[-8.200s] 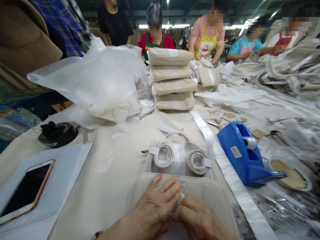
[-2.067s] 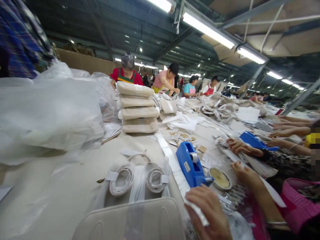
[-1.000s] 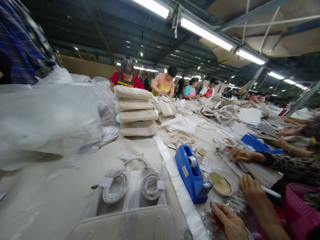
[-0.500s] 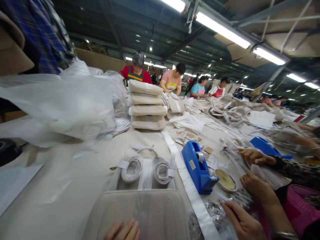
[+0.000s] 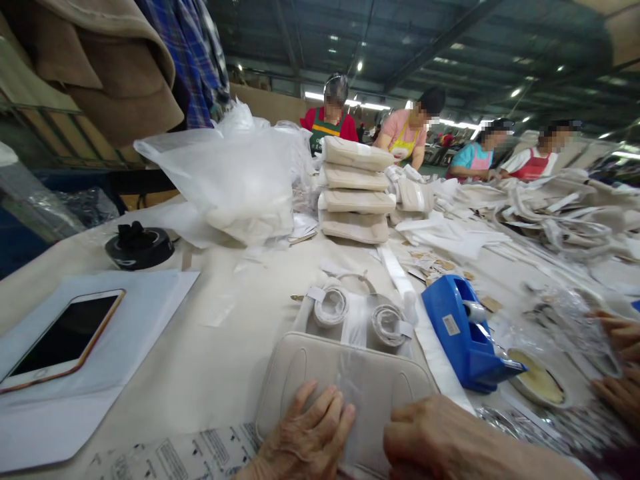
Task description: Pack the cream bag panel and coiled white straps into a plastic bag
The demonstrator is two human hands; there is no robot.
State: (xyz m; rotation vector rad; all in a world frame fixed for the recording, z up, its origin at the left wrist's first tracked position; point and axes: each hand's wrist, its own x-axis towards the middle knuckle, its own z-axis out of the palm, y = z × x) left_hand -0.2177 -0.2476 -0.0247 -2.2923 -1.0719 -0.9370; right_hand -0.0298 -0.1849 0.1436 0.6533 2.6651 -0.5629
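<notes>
A beige padded piece (image 5: 320,370) lies on the table just in front of me, with a clear strip of film (image 5: 355,393) running down its middle. My left hand (image 5: 305,440) rests flat on it with fingers spread, beside the film. My right hand (image 5: 450,440) lies over the piece's right side, knuckles up; its fingertips are hidden. Two coiled white straps (image 5: 363,317) sit in clear wrap just beyond the piece.
A blue tape dispenser (image 5: 463,333) and a small round dish (image 5: 537,383) stand to the right. A phone (image 5: 63,340) lies on white paper at left, near a black round object (image 5: 139,247). Stacked beige pads (image 5: 355,190), plastic bags, several seated workers and a neighbour's hands (image 5: 617,367) surround.
The view has swung down and left. My left hand has slid further onto the beige piece, and my right hand has come back from beside the dispenser onto the piece.
</notes>
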